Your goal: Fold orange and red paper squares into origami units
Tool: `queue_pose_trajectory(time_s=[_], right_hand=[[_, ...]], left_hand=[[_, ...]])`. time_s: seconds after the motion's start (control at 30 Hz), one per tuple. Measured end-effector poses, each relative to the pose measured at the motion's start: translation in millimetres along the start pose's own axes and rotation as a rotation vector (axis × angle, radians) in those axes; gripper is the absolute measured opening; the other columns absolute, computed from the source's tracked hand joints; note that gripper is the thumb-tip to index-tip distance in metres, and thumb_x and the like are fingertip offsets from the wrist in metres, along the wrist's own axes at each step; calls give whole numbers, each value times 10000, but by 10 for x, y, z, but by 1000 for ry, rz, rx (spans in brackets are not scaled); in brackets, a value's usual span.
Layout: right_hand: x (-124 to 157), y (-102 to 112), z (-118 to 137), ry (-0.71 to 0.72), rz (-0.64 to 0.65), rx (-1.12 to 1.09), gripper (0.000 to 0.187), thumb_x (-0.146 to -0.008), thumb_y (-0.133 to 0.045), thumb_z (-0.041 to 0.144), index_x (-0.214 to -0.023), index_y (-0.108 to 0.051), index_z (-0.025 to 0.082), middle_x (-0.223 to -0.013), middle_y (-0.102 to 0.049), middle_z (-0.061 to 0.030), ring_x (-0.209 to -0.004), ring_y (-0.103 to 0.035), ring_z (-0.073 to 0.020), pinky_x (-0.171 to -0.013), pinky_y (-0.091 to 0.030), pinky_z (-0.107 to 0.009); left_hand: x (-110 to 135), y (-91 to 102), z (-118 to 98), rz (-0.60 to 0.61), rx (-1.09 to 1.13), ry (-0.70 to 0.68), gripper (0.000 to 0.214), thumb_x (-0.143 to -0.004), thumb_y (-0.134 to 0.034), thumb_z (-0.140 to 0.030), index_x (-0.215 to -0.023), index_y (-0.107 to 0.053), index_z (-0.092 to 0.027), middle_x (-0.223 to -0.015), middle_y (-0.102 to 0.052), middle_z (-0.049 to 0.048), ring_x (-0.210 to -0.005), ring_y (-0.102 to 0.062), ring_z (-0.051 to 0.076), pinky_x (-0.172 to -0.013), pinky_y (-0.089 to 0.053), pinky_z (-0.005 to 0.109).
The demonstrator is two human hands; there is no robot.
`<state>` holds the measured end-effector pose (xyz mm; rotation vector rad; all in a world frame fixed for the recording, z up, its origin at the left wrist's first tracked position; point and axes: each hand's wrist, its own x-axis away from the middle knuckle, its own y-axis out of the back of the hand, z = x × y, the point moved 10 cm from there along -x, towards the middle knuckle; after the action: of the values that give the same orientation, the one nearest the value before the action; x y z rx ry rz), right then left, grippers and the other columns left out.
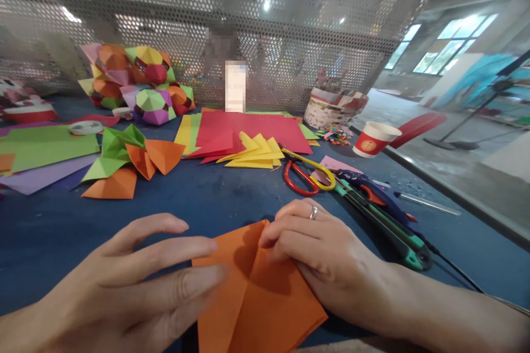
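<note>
An orange sheet of paper (256, 298), partly folded, lies on the blue table (223, 198) close to me. My left hand (136, 281) rests with its fingers stretched out flat, the fingertips touching the sheet's left edge. My right hand (318, 253), with a ring on one finger, has its fingers curled and pressed down on the sheet's upper corner, holding the fold.
Folded orange and green pieces (132, 160) and yellow and red ones (248, 151) lie farther back. Red-and-yellow scissors (304, 174), a green utility knife (385, 226) and a glue gun (372, 187) sit right. A paper cup (375, 139), a basket (333, 107), paper balls (141, 85).
</note>
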<state>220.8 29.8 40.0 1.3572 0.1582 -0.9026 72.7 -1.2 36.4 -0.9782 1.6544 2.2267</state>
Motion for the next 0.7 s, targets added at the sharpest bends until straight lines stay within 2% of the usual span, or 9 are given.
queue_pose_trajectory(time_s=[0.13,0.23,0.37,0.47,0.57,0.63,0.7], right_hand=[[-24,-26,24,-13,61,32,272,-917,-510,-54,-931,-683,155,-992,-793,-72,-894,-706,-180,-904,-532,-360],[-38,-82,45,-29,150,22,168,-911,-597,65,-1009,-694,160,-1055,-791,-92,-943,-719,-211,-935,-528,-388],[-38,-104,100,0,196,-16,31,-947,-683,191,-964,-681,166,-1063,-786,-98,-953,-732,-217,-929,-531,-381],[-28,-96,114,14,192,-25,135,-1009,-665,208,-876,-661,183,-1034,-787,-76,-921,-733,-187,-916,-536,-351],[-22,-93,108,16,182,-29,180,-1052,-636,229,-881,-672,186,-1019,-786,-64,-914,-730,-169,-902,-540,-337],[-24,-83,110,20,167,-41,218,-1055,-661,287,-870,-681,173,-1010,-780,-63,-913,-727,-165,-906,-534,-329],[-30,-78,97,0,156,-64,274,-1059,-673,352,-866,-692,159,-989,-772,-59,-902,-720,-161,-897,-524,-322]], left_hand=[[21,11,166,-29,-60,56,314,-1022,-475,-149,-1076,-747,-297,-1010,-845,-111,-1009,-744,135,-1216,-349,271],[6,-25,144,21,-77,15,323,-965,-490,-143,-1082,-748,-298,-998,-840,-79,-979,-759,168,-1127,-433,294],[-69,-16,147,27,10,134,323,-904,-476,-76,-1030,-688,-285,-927,-828,-55,-873,-772,160,-1008,-542,293],[-96,-53,48,51,35,92,299,-849,-501,-92,-1030,-671,-258,-911,-819,-3,-828,-778,174,-911,-608,294],[-54,-128,-5,112,80,36,296,-822,-585,-113,-1068,-677,-248,-923,-814,7,-800,-778,182,-792,-636,259],[-16,-129,25,112,113,68,266,-872,-613,-135,-1094,-672,-269,-940,-814,-2,-815,-782,179,-735,-633,229],[23,-113,94,96,165,159,186,-958,-612,-169,-1083,-672,-293,-946,-808,-19,-833,-782,160,-720,-621,198]])
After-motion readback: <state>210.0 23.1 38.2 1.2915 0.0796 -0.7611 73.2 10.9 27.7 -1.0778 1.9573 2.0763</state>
